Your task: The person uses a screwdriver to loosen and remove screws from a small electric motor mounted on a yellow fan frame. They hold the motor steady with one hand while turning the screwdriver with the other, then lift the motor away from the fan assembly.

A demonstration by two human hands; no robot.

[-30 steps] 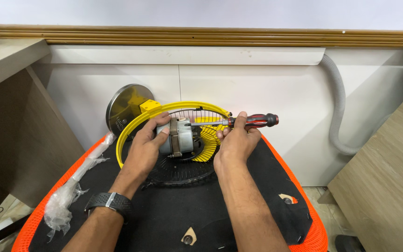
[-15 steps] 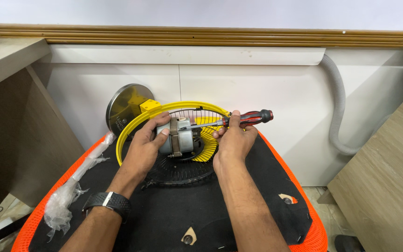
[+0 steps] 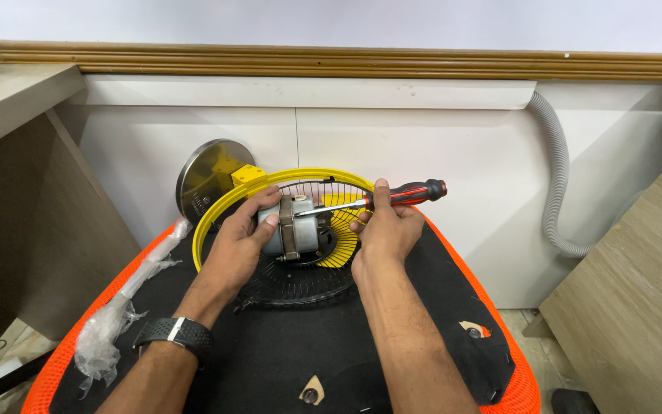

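The person is working over a black seat cushion (image 3: 270, 360) edged in orange mesh, pushed up near a white wall panel (image 3: 392, 146), with a wooden desk (image 3: 17, 199) standing on the left and a grey corrugated hose (image 3: 557, 176) running down the wall on the right. Lying on the cushion is the yellow fan guard (image 3: 227, 211), its wire grille spreading under both hands and its round metal base (image 3: 201, 172) tipping up against the wall behind. The left hand (image 3: 239, 245) is wrapping closed around the grey fan motor (image 3: 300, 226), which is sitting at the centre of the guard, just above the black grille. The right hand (image 3: 385, 230) is gripping shut on the red and black screwdriver (image 3: 392, 195) — and compared with a second ago the handle is sitting slightly lower and its shaft is lying flatter, the tip pointing left and now reaching the top of the motor housing. The left hand is holding much as it was. Judging from that shift, the tool is being seated on a fastener at the motor's upper edge rather than pulled away — though the screw itself is too small to make out. A crumpled clear plastic bag (image 3: 116, 322) is lying along the cushion's left edge, and a black wristwatch (image 3: 174, 333) is showing on the left wrist.
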